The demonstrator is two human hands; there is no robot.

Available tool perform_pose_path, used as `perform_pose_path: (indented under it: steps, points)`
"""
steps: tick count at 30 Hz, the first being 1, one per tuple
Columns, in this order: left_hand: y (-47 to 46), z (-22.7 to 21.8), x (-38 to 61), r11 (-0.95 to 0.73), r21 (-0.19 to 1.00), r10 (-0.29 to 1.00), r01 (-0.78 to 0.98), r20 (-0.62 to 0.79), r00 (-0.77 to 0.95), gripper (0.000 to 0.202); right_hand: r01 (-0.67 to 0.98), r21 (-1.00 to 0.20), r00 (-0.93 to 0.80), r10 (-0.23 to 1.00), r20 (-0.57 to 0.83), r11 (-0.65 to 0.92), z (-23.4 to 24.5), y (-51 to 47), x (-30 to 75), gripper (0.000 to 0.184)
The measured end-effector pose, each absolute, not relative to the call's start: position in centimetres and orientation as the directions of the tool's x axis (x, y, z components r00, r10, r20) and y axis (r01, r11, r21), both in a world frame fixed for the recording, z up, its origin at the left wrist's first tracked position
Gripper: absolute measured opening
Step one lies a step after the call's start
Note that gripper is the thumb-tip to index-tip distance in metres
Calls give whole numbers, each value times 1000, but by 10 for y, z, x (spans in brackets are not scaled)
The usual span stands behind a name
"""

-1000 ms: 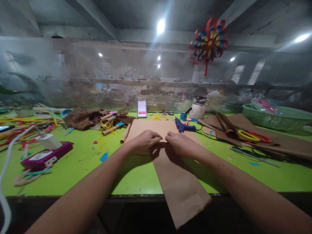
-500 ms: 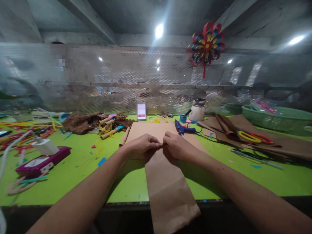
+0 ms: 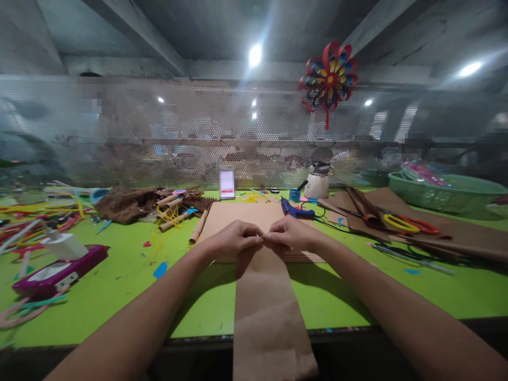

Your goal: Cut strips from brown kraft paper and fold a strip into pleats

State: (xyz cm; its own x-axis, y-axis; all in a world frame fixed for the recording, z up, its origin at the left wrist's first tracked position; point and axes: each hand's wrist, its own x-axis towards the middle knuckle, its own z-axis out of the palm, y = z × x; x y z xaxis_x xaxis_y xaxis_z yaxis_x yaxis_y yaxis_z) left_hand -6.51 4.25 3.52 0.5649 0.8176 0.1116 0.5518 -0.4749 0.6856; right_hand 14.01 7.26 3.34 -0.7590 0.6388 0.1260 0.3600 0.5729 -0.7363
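A long strip of brown kraft paper [image 3: 266, 307] runs from my fingers toward me and droops over the table's front edge. My left hand [image 3: 239, 236] pinches its far end between thumb and fingers. Right beside it, my right hand [image 3: 288, 233] pinches the same end, the fingertips of both hands nearly touching. Just what fold or edge lies between the fingertips is hidden. Beneath my hands is a tan board [image 3: 222, 216] on the green table [image 3: 130, 291]. A blue glue gun [image 3: 296, 210] lies at the board's right corner.
To the left are a purple power strip [image 3: 63, 270], rolled paper tubes [image 3: 174, 218] and crumpled brown material [image 3: 125, 203]. On the right lie scissors [image 3: 408, 224] on brown paper sheets [image 3: 456, 233], near a green basket [image 3: 436, 196]. A phone [image 3: 227, 183] and a white jug [image 3: 318, 181] stand behind.
My right hand has turned slightly, its fingers now reaching flatter toward the left fingertips. The paper strip's lower end has swung a little left. The whole view has shifted slightly.
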Motion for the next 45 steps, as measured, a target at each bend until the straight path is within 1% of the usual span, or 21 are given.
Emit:
perform_pose_path:
  steps: [2,5,9,13,16,18,20,22,25,27,31,35,41,45]
  points:
    - [43,36,-66,-484,678,821,553,133,555,32,325,-775,-748,649,140,542,36,71,140,44]
    - [43,39,-67,-477,668,829,571,126,545,34,296,-795,-734,658,165,529,36,74,141,43]
    - [43,43,-70,-456,663,836,594,90,542,37,305,-793,-748,649,143,527,36,79,144,43]
    - [43,41,-70,-447,686,828,574,74,556,37,308,-793,-769,629,118,526,39,77,150,42]
    - [42,39,-68,-454,677,819,579,62,570,36,299,-791,-811,579,84,533,40,75,152,42]
    - [41,39,-67,-461,657,821,596,61,568,35,288,-762,-836,541,95,579,39,74,152,42]
    - [40,39,-65,-473,643,819,602,70,569,34,292,-706,-844,521,127,645,38,75,152,40]
    - [40,38,-64,-486,640,813,595,82,576,34,301,-655,-840,518,162,693,37,75,151,39]
    - [41,37,-63,-501,636,808,586,102,580,34,307,-615,-831,520,200,727,36,76,148,37]
    - [41,37,-62,-512,620,809,595,115,577,34,307,-601,-821,525,225,738,36,75,147,36]
    - [40,39,-60,-541,572,806,617,142,575,34,312,-595,-816,530,231,741,38,74,146,36]
    - [41,39,-61,-545,585,805,601,162,571,33,308,-593,-819,525,232,744,44,72,148,36]
    - [46,30,-73,-452,592,863,667,101,495,28,347,-557,-818,534,214,754,44,74,149,42]
    - [46,33,-74,-453,575,862,681,89,499,25,355,-537,-822,529,211,765,38,81,149,46]
